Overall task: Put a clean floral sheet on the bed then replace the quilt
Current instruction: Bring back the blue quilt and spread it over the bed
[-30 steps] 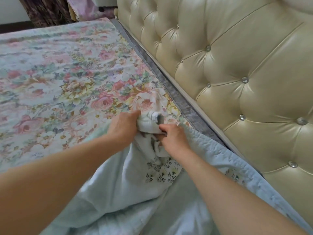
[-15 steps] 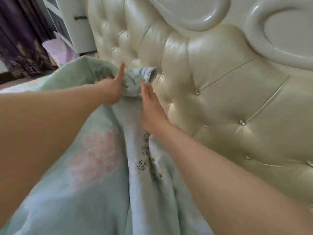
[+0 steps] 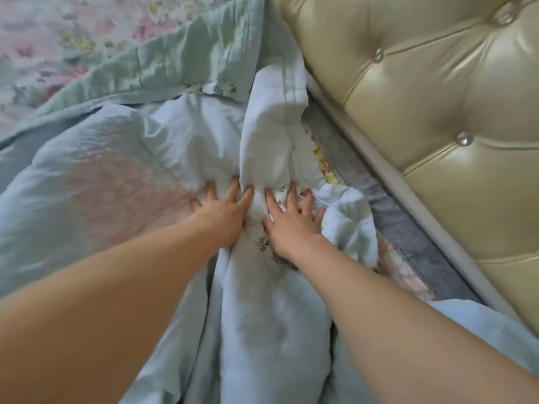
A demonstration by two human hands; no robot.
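A pale blue-green quilt (image 3: 122, 158) with a faded pink patch lies bunched across the bed, a thick fold running toward the headboard. My left hand (image 3: 224, 211) presses flat on it with fingers spread and straight. My right hand (image 3: 294, 223) lies flat beside it, fingers spread on a strip of small-flowered lining. The floral sheet (image 3: 58, 33) shows at the upper left and in a thin strip by the mattress edge (image 3: 388, 263).
A cream tufted leather headboard (image 3: 431, 106) with metal studs fills the right side. A grey mattress border (image 3: 408, 228) runs along its base, between quilt and headboard.
Both hands gripped a quilt corner and lifted it toward the headboard. Now the quilt lies down on the bed and both hands have let go and press flat on it.
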